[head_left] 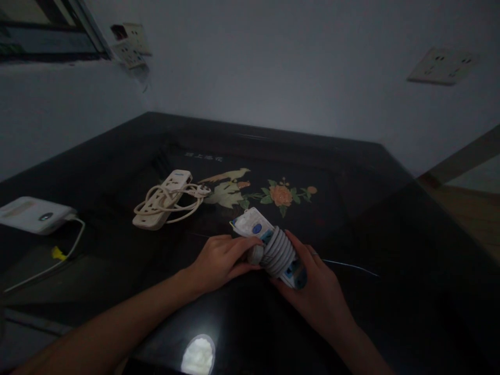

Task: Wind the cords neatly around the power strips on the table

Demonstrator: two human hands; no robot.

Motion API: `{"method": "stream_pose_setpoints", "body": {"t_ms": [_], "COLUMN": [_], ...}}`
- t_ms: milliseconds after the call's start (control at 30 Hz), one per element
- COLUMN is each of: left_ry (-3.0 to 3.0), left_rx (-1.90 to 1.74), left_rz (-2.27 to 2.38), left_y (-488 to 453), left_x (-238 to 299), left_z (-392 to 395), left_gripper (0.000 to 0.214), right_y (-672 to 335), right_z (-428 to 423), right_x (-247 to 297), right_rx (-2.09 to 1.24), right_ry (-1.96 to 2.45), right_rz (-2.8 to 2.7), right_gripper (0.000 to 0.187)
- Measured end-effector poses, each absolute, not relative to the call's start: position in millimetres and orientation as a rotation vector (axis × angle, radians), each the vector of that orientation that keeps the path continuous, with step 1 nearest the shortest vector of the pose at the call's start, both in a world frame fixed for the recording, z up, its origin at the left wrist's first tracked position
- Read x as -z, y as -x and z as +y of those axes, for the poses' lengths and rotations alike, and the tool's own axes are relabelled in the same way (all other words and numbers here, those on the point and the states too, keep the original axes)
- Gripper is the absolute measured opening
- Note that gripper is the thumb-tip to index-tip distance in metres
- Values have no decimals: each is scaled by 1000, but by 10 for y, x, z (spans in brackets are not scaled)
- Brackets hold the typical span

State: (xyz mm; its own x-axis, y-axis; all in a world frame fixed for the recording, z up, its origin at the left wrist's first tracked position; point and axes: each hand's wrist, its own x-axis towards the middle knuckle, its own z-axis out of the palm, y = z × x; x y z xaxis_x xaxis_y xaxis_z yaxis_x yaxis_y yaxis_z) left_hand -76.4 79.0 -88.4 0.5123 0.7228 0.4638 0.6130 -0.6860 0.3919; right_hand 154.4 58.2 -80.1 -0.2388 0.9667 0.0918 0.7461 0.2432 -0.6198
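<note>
A power strip (pixel 253 223) with a white end and a blue oval mark lies slanted between my two hands above the black tabletop. Grey cord (pixel 279 252) is wound round its middle in several turns. My left hand (pixel 219 263) pinches what looks like the round grey plug (pixel 255 254) of that cord with thumb and fingers. From the right, my right hand (pixel 318 286) grips the strip and the wound cord, its thumb and fingers on opposite sides. The palm hides part of the strip's near end.
Left of my hands, a second power strip (pixel 156 213) lies under its loosely looped cream cord. Farther left is a white device (pixel 35 214) with a cable and yellow tag (pixel 58 253). A thin wire (pixel 349 264) lies right. Sockets (pixel 441 66) are on the wall behind the black table (pixel 351 208).
</note>
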Motion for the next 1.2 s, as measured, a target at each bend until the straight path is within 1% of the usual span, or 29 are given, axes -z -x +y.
{"method": "stream_pose_setpoints", "body": {"t_ms": [200,367,500,600,733,833,933,1100,1200], "left_ry": [-2225,-2110,-1885,-1687,-1422,-1259,-1150,-1118,-1257], "left_rx": [-1075,-1099,-1132,-1069,-846,-759,-781,-757,-764], "left_rz": [1337,1216,1166,1038,701,571,659,901,948], "left_y": [860,829,770,746,746,732,704,734,801], "left_x": [825,854,858,836,829,841,852,835,823], "left_z": [846,831,845,871,880,873,879,952,1028], "left_gripper": [35,33,29,30,41,34,31,35,25], "right_y": [-1606,-1617,-1637,-1680,-1739,-1769,-1774,-1722,-1687], "right_z": [623,652,682,701,719,724,708,633,581], "right_x": [774,749,707,702,740,757,739,670,623], "right_rx": [-743,-839,-1010,-1113,-1192,-1180,-1180,-1260,-1309], "right_ry": [1473,1457,1462,1429,1342,1313,1297,1205,1124], "right_rz": [-1911,-1805,-1649,-1542,-1472,-1483,-1554,-1740,-1918], "right_gripper": [76,75,71,69,67,66,66,76,80]}}
